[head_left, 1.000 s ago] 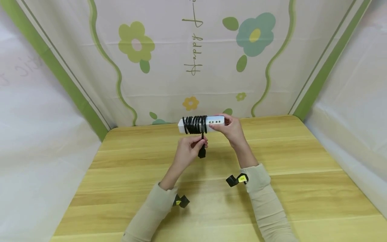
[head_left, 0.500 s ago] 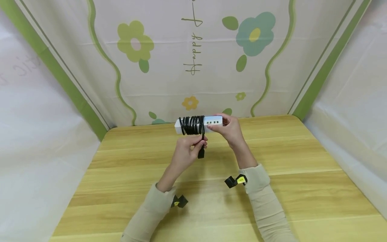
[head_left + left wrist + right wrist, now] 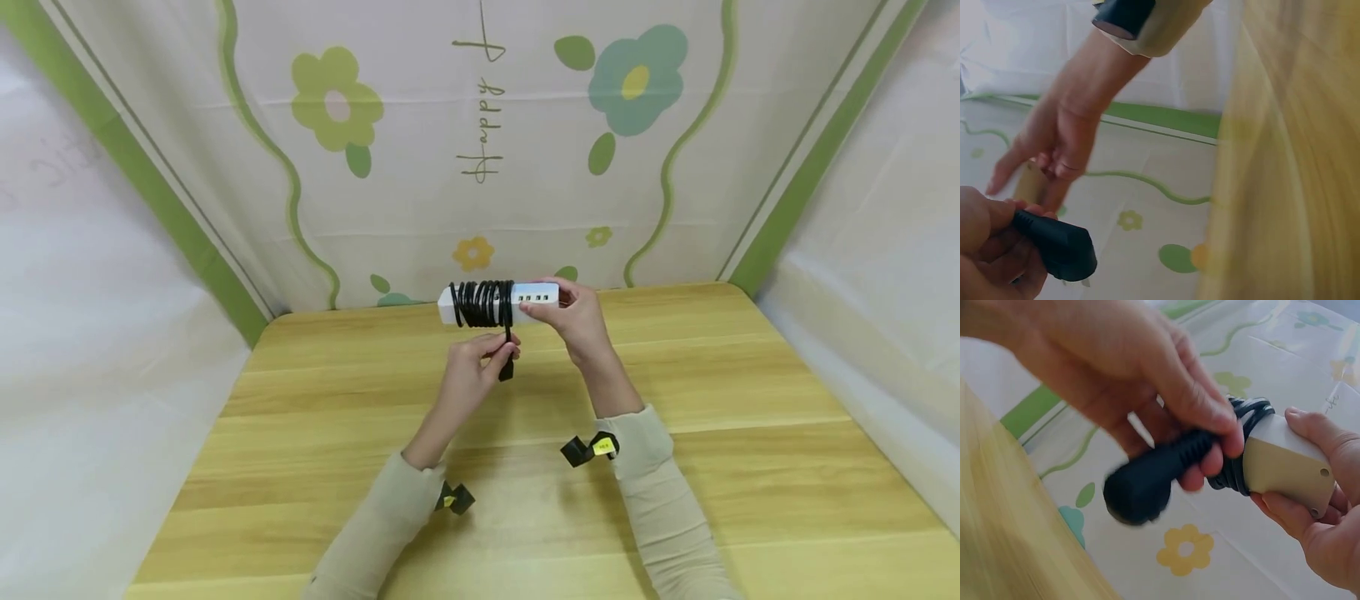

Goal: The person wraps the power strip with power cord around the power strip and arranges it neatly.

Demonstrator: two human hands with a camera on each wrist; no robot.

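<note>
A white power strip (image 3: 536, 294) with a row of small ports is held up above the far part of the table. Its black cord (image 3: 480, 303) is wound round the strip's left and middle in several turns. My right hand (image 3: 576, 321) grips the strip's right end, thumb on the near face. Just below the coil, my left hand (image 3: 480, 367) pinches the cord near its end. The black plug (image 3: 1138, 487) points out past the left fingers in the right wrist view. In the left wrist view the plug (image 3: 1066, 250) also shows, while the coil is hidden.
A wooden table (image 3: 315, 467) lies under both arms. Behind it hangs a white cloth (image 3: 420, 167) printed with flowers, and plain white sheets (image 3: 97, 350) close off the sides. A black wrist camera (image 3: 457, 498) sits on each sleeve.
The strip and both hands dip slightly left, then come back up and right. The plug below the left hand has tilted and risen a little. Both hands keep their hold.
</note>
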